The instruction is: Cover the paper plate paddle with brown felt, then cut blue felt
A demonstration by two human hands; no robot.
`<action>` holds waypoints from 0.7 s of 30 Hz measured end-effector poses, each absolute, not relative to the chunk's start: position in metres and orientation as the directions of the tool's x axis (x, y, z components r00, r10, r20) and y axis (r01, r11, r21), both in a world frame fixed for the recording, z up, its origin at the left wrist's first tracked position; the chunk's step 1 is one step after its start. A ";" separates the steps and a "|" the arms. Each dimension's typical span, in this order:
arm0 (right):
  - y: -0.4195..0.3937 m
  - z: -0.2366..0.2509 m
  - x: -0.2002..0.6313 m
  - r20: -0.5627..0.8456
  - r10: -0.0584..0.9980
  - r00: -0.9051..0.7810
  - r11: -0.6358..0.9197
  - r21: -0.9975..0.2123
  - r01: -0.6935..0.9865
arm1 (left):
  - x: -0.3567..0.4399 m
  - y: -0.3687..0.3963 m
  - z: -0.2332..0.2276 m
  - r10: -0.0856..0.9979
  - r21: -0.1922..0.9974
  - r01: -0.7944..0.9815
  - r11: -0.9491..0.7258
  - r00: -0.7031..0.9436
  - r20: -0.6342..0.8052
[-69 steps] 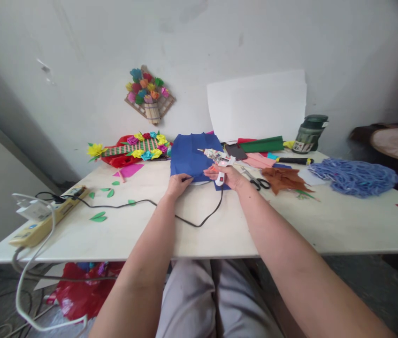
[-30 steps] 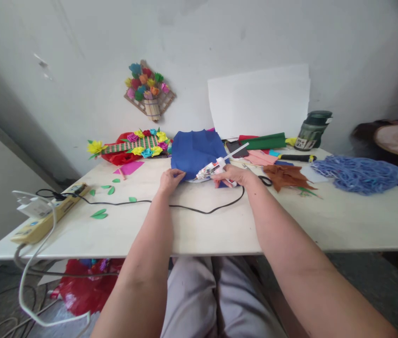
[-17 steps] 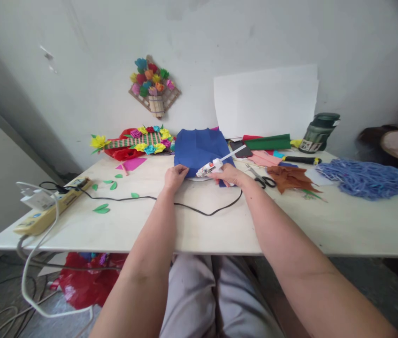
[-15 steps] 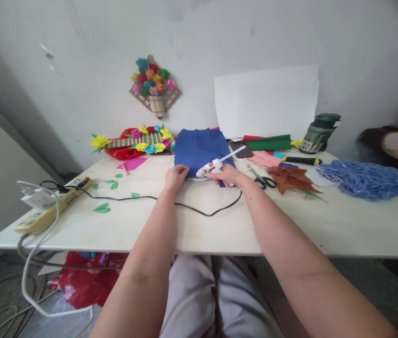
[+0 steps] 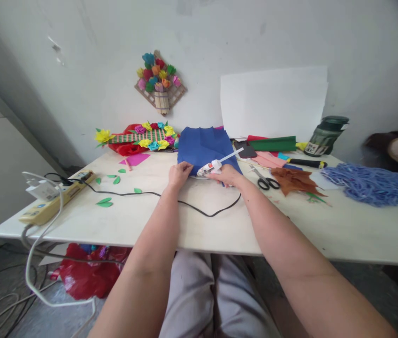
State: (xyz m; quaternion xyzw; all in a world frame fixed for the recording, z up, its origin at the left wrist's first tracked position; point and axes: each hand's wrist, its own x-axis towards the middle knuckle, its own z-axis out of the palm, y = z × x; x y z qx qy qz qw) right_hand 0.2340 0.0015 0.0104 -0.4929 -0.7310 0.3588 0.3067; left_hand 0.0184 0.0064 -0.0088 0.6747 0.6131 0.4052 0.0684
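My left hand (image 5: pixel 179 174) pinches the lower left edge of a blue paper sheet (image 5: pixel 204 145) that lies towards the back of the table. In my right hand (image 5: pixel 229 175) is a white glue gun (image 5: pixel 209 168), its nozzle pointing left along the sheet's near edge. A pale glue stick (image 5: pixel 232 155) sticks out of the gun's rear, up and to the right. The gun's handle is mostly covered by my fingers. A white rim of something shows under the sheet's near edge; I cannot tell what it is.
A black cord (image 5: pixel 211 215) loops across the table before my hands, from the power strip (image 5: pixel 53 202). Scissors (image 5: pixel 265 180), brown paper (image 5: pixel 294 180), blue yarn (image 5: pixel 371 183) and a bottle (image 5: pixel 326 136) stand or lie right. Green leaf cutouts (image 5: pixel 104 202) and a flower-covered craft (image 5: pixel 142 138) lie left.
The view has swung a little left, so the scene sits further right. Relative to the blue sheet, the glue gun's nozzle has crept slightly left, towards my left hand. Both grips stay the same.
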 end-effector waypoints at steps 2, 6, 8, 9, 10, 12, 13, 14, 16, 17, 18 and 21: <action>0.002 0.009 0.235 0.103 0.939 -0.328 0.266 -0.823 0.501 | 0.019 0.006 -0.009 0.883 0.598 0.763 -0.245 -0.079 0.463; 0.003 0.009 0.236 0.118 0.928 -0.353 0.286 -0.834 0.472 | 0.019 0.005 -0.009 0.880 0.603 0.754 -0.260 -0.072 0.469; 0.003 0.011 0.236 0.126 0.922 -0.366 0.297 -0.837 0.459 | 0.018 0.005 -0.009 0.880 0.606 0.752 -0.259 -0.076 0.469; 0.002 0.012 0.237 0.123 0.925 -0.361 0.294 -0.833 0.470 | 0.018 0.006 -0.009 0.880 0.610 0.749 -0.258 -0.079 0.469; 0.002 0.013 0.237 0.114 0.930 -0.349 0.285 -0.824 0.489 | 0.018 0.006 -0.010 0.880 0.613 0.747 -0.258 -0.081 0.468; 0.001 0.015 0.239 0.095 0.940 -0.329 0.264 -0.812 0.520 | 0.017 0.006 -0.010 0.879 0.610 0.750 -0.256 -0.081 0.469; 0.000 0.016 0.239 0.093 0.940 -0.330 0.262 -0.815 0.517 | 0.017 0.007 -0.010 0.879 0.605 0.754 -0.256 -0.080 0.471; 0.000 0.017 0.241 0.095 0.936 -0.338 0.265 -0.822 0.504 | 0.017 0.007 -0.010 0.878 0.599 0.759 -0.255 -0.078 0.473; 0.000 0.018 0.243 0.097 0.931 -0.353 0.270 -0.834 0.481 | 0.017 0.007 -0.010 0.877 0.593 0.763 -0.255 -0.075 0.474; -0.001 0.019 0.244 0.090 0.931 -0.354 0.265 -0.833 0.486 | 0.017 0.007 -0.010 0.878 0.595 0.761 -0.257 -0.074 0.473; -0.001 0.019 0.245 0.078 0.935 -0.346 0.255 -0.826 0.503 | 0.017 0.007 -0.010 0.878 0.598 0.758 -0.258 -0.073 0.472; -0.001 0.021 0.248 0.048 0.948 -0.316 0.227 -0.797 0.559 | 0.017 0.007 -0.010 0.882 0.606 0.753 -0.257 -0.075 0.466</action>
